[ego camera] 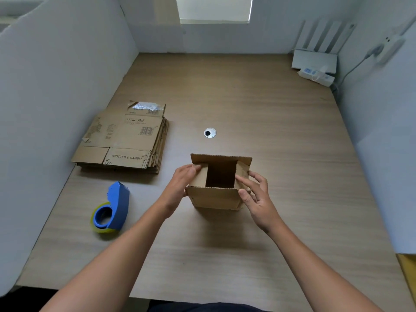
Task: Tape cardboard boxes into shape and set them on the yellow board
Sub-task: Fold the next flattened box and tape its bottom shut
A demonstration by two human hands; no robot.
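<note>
- Cardboard box (216, 198) stands upright mid-table, top open.
- I see the left hand (180, 184) curled over its left flap, the right hand (258, 198) pinching its right flap.
- Wood-grain table (281, 143), white partition walls (56, 86).

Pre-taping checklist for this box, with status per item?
1. Box held steady: ok. The left hand and right hand grip the box from either side.
2. Side flaps folded in: ok, fingers press both inward.
3. Long flaps closed: not ok. The far flap stands up and the opening is still exposed.
4. Tape dispenser at hand: ok. It lies left of the box, untouched.
5. Bottom seam taped: cannot tell, it is hidden.
6. Yellow board has room: cannot tell, only a corner shows at the right edge.
</note>
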